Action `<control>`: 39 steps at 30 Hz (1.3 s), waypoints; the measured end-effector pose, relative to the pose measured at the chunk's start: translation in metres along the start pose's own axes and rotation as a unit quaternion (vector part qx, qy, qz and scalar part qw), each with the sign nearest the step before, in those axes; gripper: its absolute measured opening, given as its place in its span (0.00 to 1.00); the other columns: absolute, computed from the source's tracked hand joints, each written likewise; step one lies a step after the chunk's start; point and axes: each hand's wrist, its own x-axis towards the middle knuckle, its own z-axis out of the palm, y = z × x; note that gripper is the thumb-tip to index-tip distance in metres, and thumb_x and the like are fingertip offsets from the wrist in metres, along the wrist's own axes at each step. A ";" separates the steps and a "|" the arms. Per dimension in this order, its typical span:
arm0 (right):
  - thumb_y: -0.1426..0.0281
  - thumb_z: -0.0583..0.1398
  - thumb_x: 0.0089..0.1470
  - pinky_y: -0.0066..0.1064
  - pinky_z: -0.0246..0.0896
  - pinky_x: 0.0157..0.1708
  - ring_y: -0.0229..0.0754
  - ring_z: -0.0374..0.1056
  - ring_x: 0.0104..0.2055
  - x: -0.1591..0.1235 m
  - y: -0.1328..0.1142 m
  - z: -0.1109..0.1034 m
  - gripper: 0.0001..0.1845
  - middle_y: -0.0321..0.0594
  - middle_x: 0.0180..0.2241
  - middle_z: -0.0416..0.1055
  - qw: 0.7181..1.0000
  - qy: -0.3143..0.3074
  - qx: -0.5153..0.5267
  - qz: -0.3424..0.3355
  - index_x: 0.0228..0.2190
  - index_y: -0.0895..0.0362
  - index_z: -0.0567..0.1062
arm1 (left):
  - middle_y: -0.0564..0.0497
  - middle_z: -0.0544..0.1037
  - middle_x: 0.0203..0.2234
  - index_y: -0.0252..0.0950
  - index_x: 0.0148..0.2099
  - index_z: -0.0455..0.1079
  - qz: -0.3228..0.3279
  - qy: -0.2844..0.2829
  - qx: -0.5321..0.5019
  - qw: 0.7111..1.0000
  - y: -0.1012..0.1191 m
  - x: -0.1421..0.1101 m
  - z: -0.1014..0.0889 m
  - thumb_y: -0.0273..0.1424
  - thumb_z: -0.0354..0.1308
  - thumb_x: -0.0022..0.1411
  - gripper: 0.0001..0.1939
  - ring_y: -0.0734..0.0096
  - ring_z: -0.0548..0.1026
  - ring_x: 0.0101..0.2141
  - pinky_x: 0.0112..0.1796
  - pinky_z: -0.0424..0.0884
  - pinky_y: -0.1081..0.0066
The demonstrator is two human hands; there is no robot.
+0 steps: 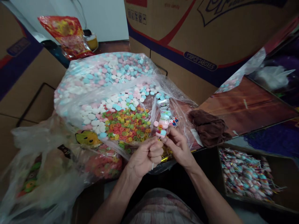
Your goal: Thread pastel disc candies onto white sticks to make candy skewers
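Observation:
Both my hands meet at the centre of the view, pinching the lower end of a small clear candy packet (163,117) that stands upright and holds pink, white and blue candies. My left hand (146,155) is curled closed at the packet's bottom end. My right hand (178,146) pinches the same end from the right. Just behind the packet lies a big open plastic bag (98,90) full of pastel round candies (109,107), with a heap of multicoloured ring candies (127,124) on top.
Large cardboard boxes (201,34) stand behind and at left. A brown cloth (209,127) lies on the wooden surface at right. A box of wrapped candies (245,175) sits lower right. Crumpled plastic bags (46,168) fill the lower left; a red-yellow bag (66,32) lies farther back.

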 end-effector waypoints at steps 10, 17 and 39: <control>0.71 0.52 0.61 0.30 0.59 0.33 0.39 0.61 0.32 0.002 -0.005 0.013 0.03 0.35 0.30 0.64 0.981 0.035 -0.186 -0.032 0.34 0.53 0.63 | 0.53 0.75 0.26 0.35 0.35 0.76 0.315 0.183 0.270 0.891 -0.022 0.010 -0.007 0.36 0.67 0.55 0.10 0.78 0.68 0.27 0.27 0.62 0.80; 0.64 0.55 0.61 0.26 0.54 0.20 0.34 0.56 0.21 0.003 0.000 0.008 0.11 0.29 0.21 0.60 0.997 0.017 -0.027 0.069 0.28 0.54 0.64 | 0.57 0.69 0.21 0.32 0.33 0.75 0.167 0.143 0.082 0.972 -0.007 0.015 -0.008 0.31 0.72 0.46 0.13 0.88 0.58 0.18 0.19 0.54 0.84; 0.75 0.52 0.63 0.37 0.63 0.37 0.43 0.67 0.34 0.010 -0.005 0.014 0.10 0.43 0.30 0.71 0.904 0.113 -0.338 -0.238 0.32 0.56 0.72 | 0.53 0.78 0.32 0.36 0.39 0.75 0.146 0.111 0.000 0.983 -0.007 0.021 0.007 0.30 0.70 0.51 0.12 0.76 0.73 0.30 0.30 0.71 0.77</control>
